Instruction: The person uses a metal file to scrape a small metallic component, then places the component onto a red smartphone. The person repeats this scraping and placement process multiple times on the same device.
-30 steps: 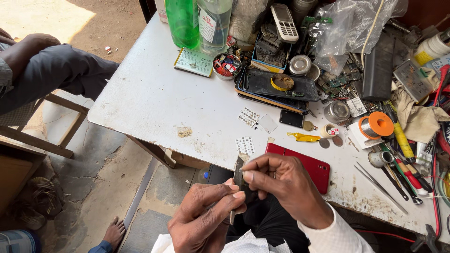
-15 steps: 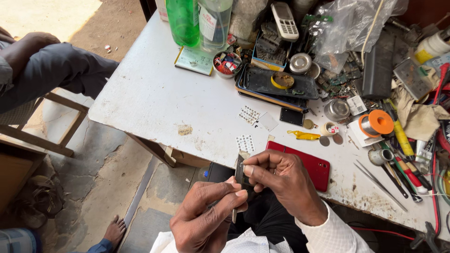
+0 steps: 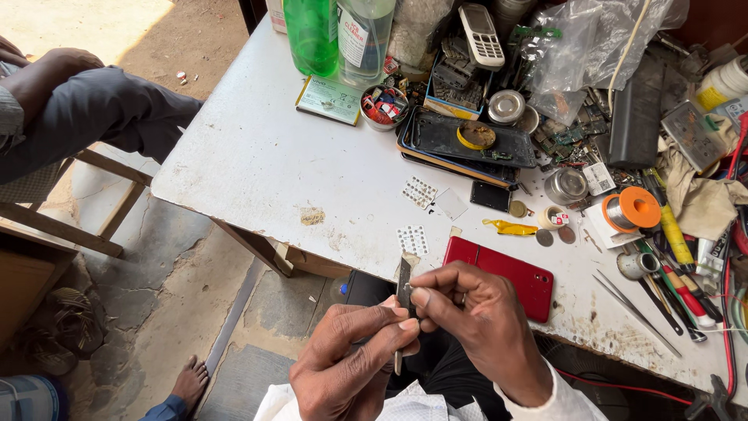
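My left hand (image 3: 347,366) and my right hand (image 3: 475,323) meet just below the table's front edge, over my lap. Between their fingertips they pinch a thin, dark, flat strip (image 3: 403,284) that stands upright; a slim metal tool (image 3: 398,360) pokes down beneath the fingers. A red phone (image 3: 510,269) lies face down on the white table (image 3: 257,164) right beyond my right hand. Two small white sheets of tiny parts (image 3: 413,240) (image 3: 419,192) lie beside it.
The table's back and right side hold a green bottle (image 3: 312,31), a clear bottle (image 3: 362,35), a keypad phone (image 3: 480,35), opened phones (image 3: 467,140), an orange solder spool (image 3: 635,209), tweezers (image 3: 635,308) and screwdrivers. Another person's knee (image 3: 86,105) is at the left on a wooden stool.
My hands stay together on the strip; the fingers have shifted only slightly. Nothing on the table has moved.
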Tool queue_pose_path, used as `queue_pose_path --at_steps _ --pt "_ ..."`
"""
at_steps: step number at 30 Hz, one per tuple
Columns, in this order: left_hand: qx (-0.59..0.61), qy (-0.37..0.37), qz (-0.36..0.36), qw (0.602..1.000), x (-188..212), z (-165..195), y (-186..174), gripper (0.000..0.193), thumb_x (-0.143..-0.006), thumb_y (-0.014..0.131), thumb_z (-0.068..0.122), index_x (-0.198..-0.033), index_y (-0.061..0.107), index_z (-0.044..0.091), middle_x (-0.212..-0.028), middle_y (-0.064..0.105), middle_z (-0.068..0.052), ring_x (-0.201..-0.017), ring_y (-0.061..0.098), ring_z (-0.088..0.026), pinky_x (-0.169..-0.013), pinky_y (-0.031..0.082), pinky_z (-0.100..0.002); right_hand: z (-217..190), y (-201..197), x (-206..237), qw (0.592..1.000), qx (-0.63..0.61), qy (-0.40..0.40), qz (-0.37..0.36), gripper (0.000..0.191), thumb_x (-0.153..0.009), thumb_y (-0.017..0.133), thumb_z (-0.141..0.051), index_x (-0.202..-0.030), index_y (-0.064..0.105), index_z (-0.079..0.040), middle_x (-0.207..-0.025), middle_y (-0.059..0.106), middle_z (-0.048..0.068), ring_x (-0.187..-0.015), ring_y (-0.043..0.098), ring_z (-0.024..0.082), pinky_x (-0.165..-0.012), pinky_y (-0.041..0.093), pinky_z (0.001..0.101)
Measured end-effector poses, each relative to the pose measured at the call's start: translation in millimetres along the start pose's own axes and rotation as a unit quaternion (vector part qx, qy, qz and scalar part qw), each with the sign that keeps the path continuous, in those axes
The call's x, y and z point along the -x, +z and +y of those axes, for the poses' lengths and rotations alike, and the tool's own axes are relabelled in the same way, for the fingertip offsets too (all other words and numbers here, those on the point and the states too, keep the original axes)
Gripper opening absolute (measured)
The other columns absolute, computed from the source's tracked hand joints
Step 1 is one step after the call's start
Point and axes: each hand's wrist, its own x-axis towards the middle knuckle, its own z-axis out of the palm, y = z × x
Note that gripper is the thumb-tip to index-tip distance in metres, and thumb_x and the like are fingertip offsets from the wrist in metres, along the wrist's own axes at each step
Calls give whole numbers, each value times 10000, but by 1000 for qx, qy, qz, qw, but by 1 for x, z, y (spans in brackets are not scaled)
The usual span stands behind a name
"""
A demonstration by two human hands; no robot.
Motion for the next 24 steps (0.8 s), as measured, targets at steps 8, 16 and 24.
queue_pose_path --at_steps 8,16,24 --pt "16 -13 8 1000 0 -1 2 392 -823 737 -111 -1149 767 105 -1142 729 -108 -1013 763 -191 -812 657 -290 -1 -2 -2 999 7 -44 -19 187 -892 730 -91 -1028 772 31 -797 772 79 -643 665 84 -584 571 232" --pt "-9 3 2 1000 -1 0 2 392 -819 777 -67 -1160 765 125 -1117 733 -82 -999 766 -185 -804 648 -287 -2 -4 -1 998 52 -21 2 191 -864 734 -112 -1009 771 6 -789 785 63 -622 685 81 -563 579 235" --pt "5 18 20 1000 -3 0 5 346 -814 797 -54 -1114 781 116 -1078 748 -76 -950 773 -172 -772 675 -265 -17 -5 -7 998 49 -18 -27 196 -887 725 -129 -1003 774 21 -784 786 57 -637 670 77 -592 575 233"
